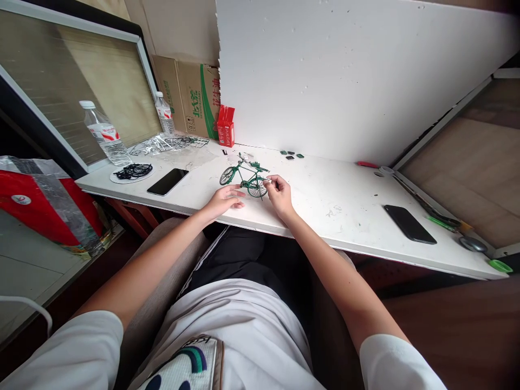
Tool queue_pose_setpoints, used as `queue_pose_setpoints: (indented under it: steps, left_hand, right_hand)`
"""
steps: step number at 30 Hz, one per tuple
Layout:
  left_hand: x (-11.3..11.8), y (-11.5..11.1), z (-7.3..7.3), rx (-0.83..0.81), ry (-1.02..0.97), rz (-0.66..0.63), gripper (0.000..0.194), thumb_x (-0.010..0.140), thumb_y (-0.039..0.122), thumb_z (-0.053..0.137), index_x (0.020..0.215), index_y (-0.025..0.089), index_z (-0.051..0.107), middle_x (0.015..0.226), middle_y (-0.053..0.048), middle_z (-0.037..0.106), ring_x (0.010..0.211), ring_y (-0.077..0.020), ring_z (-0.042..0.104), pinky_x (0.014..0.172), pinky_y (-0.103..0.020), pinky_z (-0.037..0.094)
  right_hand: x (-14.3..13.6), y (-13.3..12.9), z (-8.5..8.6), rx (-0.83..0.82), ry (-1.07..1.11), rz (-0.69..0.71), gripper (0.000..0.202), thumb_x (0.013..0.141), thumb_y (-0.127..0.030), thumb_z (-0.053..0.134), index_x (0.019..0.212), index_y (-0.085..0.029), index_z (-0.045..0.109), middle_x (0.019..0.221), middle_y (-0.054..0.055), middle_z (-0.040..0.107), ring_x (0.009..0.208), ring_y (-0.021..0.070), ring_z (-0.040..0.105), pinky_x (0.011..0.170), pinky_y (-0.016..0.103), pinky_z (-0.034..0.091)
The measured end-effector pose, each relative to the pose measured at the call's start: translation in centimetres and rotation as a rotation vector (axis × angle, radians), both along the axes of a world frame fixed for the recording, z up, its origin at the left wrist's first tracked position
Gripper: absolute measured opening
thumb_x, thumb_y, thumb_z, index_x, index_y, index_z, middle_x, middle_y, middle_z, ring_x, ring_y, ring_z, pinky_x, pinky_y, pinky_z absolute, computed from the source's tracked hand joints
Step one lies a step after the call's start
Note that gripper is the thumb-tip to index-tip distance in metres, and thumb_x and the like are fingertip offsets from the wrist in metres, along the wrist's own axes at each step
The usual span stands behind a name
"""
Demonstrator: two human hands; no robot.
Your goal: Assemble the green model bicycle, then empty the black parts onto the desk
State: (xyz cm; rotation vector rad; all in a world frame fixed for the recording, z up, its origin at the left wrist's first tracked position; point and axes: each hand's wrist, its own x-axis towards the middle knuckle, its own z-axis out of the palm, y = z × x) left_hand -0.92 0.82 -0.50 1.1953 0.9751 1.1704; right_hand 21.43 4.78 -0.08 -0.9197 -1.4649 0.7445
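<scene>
A green model bicycle (244, 177) stands upright on the white desk (333, 200), near its front edge and directly ahead of the person. Frame, both spoked wheels and handlebars are already joined, so the build looks well advanced. Several small green parts (291, 155) lie loose behind and to the right of the bicycle, which suggests some pieces are not yet fitted.

The left hand (225, 199) rests flat on the desk just in front of the bicycle, fingers loosely spread and holding nothing. The right hand (278, 192) sits at the bicycle's rear wheel, fingertips pinched together on something tiny; what it is cannot be made out.

Left of the bicycle, a round white dish (132, 173) holds a tangle of black parts, and clear plastic bags with part frames (168, 144) lie behind it. Two capped water bottles (104, 133), a red carton (226, 126) and a cardboard box (190, 97) stand further back. One phone (168, 181) lies left of the bicycle, another phone (409, 223) well to its right.
</scene>
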Motion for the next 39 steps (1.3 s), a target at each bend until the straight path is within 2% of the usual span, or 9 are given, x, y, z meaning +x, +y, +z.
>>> queue_pose_setpoints:
  steps: [5,7,9,11,14,17,32,37,39]
  left_hand:
    - [-2.6,1.7,0.8,-0.170,-0.303,0.079,0.030,0.078,0.006,0.068,0.107,0.010,0.071,0.112,-0.018,0.078,0.104,-0.0262,0.076,0.100,-0.041,0.058]
    - [-3.8,2.2,1.2,-0.247,-0.403,0.092,0.017,0.088,0.022,0.067,0.102,0.013,0.072,0.116,-0.019,0.077,0.109,-0.0284,0.075,0.096,-0.041,0.059]
    - [-4.7,2.5,1.4,-0.243,-0.435,0.056,0.028,0.093,0.040,0.069,0.106,0.015,0.072,0.119,-0.018,0.077,0.109,-0.0294,0.074,0.090,-0.040,0.059]
    - [-5.3,2.6,1.3,-0.198,-0.415,0.021,0.033,0.089,0.043,0.079,0.107,0.016,0.073,0.113,-0.015,0.078,0.100,-0.0256,0.074,0.085,-0.036,0.058]
    - [-5.6,2.6,1.0,-0.117,-0.370,0.015,0.036,0.075,0.031,0.095,0.099,0.015,0.073,0.101,-0.010,0.078,0.089,-0.0196,0.073,0.084,-0.031,0.055]
    - [-5.5,2.6,0.6,-0.075,-0.340,0.022,0.040,0.066,0.025,0.100,0.093,0.014,0.073,0.103,-0.011,0.078,0.092,-0.0202,0.073,0.087,-0.032,0.054]
    - [-5.0,2.7,-0.2,0.032,-0.300,0.075,0.046,0.063,0.023,0.101,0.099,0.015,0.073,0.106,-0.011,0.078,0.102,-0.0223,0.075,0.097,-0.038,0.056]
    - [-4.3,2.3,-0.1,0.222,-0.137,0.239,0.061,0.059,0.033,0.103,0.109,0.016,0.073,0.106,-0.010,0.079,0.100,-0.0234,0.075,0.099,-0.040,0.057]
    - [-4.1,2.2,0.1,0.288,-0.019,0.242,0.063,0.058,0.038,0.103,0.110,0.014,0.075,0.106,-0.012,0.080,0.100,-0.0250,0.075,0.101,-0.041,0.057]
  right_hand:
    - [0.0,0.0,0.0,-0.014,-0.003,0.008,0.044,0.087,-0.065,0.072,0.099,-0.023,0.066,0.067,-0.005,0.032,0.062,0.0153,0.034,0.064,0.032,0.036]
    - [0.0,-0.1,0.0,-0.016,-0.003,0.017,0.045,0.087,-0.065,0.073,0.100,-0.023,0.066,0.067,-0.005,0.031,0.062,0.0151,0.033,0.065,0.032,0.036]
    - [-0.1,-0.3,0.1,-0.012,-0.005,0.032,0.046,0.087,-0.065,0.074,0.101,-0.022,0.067,0.067,-0.006,0.029,0.062,0.0145,0.031,0.065,0.032,0.035]
    - [-0.2,-0.5,0.2,-0.005,-0.009,0.051,0.046,0.086,-0.064,0.076,0.102,-0.022,0.067,0.068,-0.006,0.027,0.062,0.0140,0.029,0.066,0.032,0.035]
    - [-0.4,-0.9,0.4,0.008,-0.014,0.074,0.046,0.087,-0.063,0.076,0.101,-0.021,0.067,0.068,-0.007,0.026,0.063,0.0136,0.028,0.068,0.032,0.035]
    - [-0.5,-1.1,0.5,0.021,-0.031,0.078,0.045,0.088,-0.063,0.076,0.101,-0.021,0.067,0.068,-0.007,0.026,0.063,0.0134,0.028,0.069,0.032,0.036]
    - [-0.6,-1.1,0.1,0.008,-0.111,0.078,0.052,0.090,-0.066,0.073,0.114,-0.020,0.074,0.069,-0.005,0.027,0.065,0.0145,0.031,0.069,0.032,0.039]
    - [-0.5,-0.8,-0.1,-0.016,-0.102,0.039,0.050,0.091,-0.064,0.072,0.114,-0.020,0.074,0.069,-0.005,0.029,0.064,0.0143,0.031,0.066,0.031,0.037]
    - [-0.4,-0.7,-0.1,-0.034,-0.091,0.011,0.049,0.092,-0.063,0.071,0.112,-0.019,0.074,0.069,-0.005,0.029,0.064,0.0143,0.031,0.065,0.031,0.035]
